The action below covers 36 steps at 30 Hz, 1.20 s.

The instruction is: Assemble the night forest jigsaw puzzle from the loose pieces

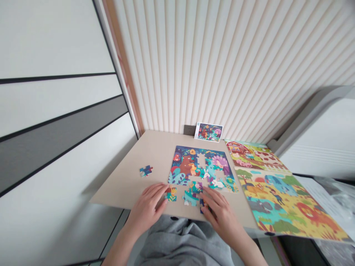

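A partly assembled jigsaw puzzle (184, 166) with a bear, a peacock and rabbits lies on the beige table, with gaps in its middle and along its near edge. Just in front of it, my left hand (149, 203) holds a puzzle piece (172, 194) with a yellow flower, thumb and fingertips at its left side. My right hand (219, 207) has its thumb and fingers closed around a dark blue puzzle piece (202, 207), partly hidden underneath. Between the hands lie loose pieces: a teal puzzle piece (190, 198) and a purple-green one (196, 186) touching or overlapping it.
Another loose piece (146, 170) sits on the left of the table (124, 184). A picture card (209, 132) leans against the ribbed wall beside a socket (189, 129). On the right lie a finished farm puzzle (257, 157) and a safari puzzle (288, 203). A white cabinet (69, 166) borders the left.
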Available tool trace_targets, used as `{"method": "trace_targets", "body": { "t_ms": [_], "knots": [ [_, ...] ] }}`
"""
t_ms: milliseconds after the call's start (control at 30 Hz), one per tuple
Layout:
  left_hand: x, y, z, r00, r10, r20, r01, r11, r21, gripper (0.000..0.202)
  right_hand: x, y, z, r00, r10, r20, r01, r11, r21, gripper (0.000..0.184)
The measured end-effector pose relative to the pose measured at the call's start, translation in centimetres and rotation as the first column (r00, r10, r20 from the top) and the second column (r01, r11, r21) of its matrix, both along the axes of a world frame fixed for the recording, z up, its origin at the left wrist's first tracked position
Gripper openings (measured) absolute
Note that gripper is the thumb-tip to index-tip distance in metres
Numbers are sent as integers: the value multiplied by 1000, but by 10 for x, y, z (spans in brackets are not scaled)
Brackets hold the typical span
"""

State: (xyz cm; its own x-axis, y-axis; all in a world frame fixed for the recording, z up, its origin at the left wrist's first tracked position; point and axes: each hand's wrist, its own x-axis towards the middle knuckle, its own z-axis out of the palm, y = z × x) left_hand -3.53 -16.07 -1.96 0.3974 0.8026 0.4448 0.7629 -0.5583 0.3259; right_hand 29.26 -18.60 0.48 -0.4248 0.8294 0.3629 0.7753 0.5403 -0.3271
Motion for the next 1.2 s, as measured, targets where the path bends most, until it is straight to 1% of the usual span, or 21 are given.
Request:
{"method": "trace_targets", "body": {
  "t_ms": [100, 200, 300, 467, 633, 700, 800, 867, 1000, 1100, 1200],
  "knots": [
    [1, 0, 2, 1000, 4, 1, -4, 1000, -13, 46, -3, 1, -4, 997, 34, 66, -33, 999, -23, 50],
    [2, -1, 4, 1000, 5, -9, -5, 1000, -28, 47, -1, -2, -7, 995, 39, 94, -37, 999, -31, 51],
    [2, -1, 4, 1000, 3, -5, -3, 1000, -20, 47, 5, -6, -9, 996, 31, 85, -30, 999, -20, 50],
    [1, 0, 3, 1000, -1, -3, 1, 1000, -2, 46, 15, -16, -13, 998, -17, 55, 17, 1000, -5, 49],
    [0, 1, 1, 1000, -11, -14, 11, 1000, -18, 46, 34, -26, -18, 996, -89, -17, 87, 994, -61, 67],
    [-1, 1, 0, 1000, -16, -19, 15, 1000, -19, 46, 43, -26, -18, 990, -135, -45, 132, 989, -67, 64],
    [-1, 2, -2, 1000, -18, -25, 18, 1000, -15, 47, 49, -22, -13, 986, -151, -68, 148, 988, -44, 49],
    [-1, 2, -2, 1000, -17, -26, 16, 1000, -12, 47, 43, -17, -6, 992, -107, -62, 105, 994, -37, 45],
    [-2, 3, -2, 999, -14, -33, 14, 1000, 0, 47, 19, -7, 6, 1000, 20, 13, -19, 998, -56, 49],
    [-2, 3, -3, 999, -15, -46, 15, 1000, 12, 47, 5, -4, 7, 994, 71, 81, -66, 996, -59, 51],
    [-3, 4, -5, 998, -14, -55, 16, 999, 32, 49, 4, -4, 1, 988, 70, 135, -63, 996, -56, 51]
  ]
}}
